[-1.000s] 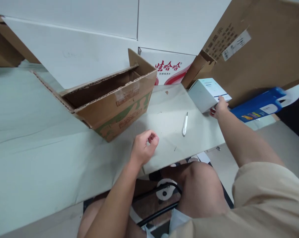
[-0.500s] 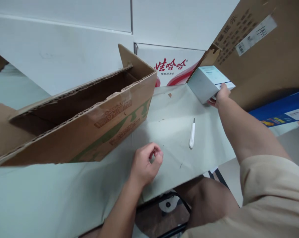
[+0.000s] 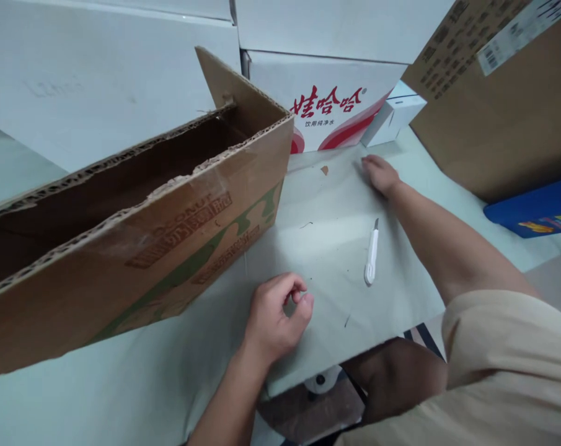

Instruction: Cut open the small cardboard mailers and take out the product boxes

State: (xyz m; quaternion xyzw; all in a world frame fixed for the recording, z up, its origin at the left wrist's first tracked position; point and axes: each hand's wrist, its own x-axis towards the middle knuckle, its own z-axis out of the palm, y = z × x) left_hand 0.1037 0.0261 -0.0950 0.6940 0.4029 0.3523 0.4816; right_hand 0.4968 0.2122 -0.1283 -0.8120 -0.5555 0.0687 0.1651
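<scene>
Head view: left hand (image 3: 280, 313), loosely curled, thumb and fingertips slightly apart, empty; right hand (image 3: 380, 176), fingers partly extended, empty, just short of small white box (image 3: 392, 121), beside red-lettered white carton (image 3: 326, 77); white-handled craft knife (image 3: 371, 257), on pale tabletop (image 3: 326, 248).

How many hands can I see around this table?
2. The left hand, loosely curled, is near the front edge of the table, to the left of the knife; the right hand is just in front of the small white box.
</scene>
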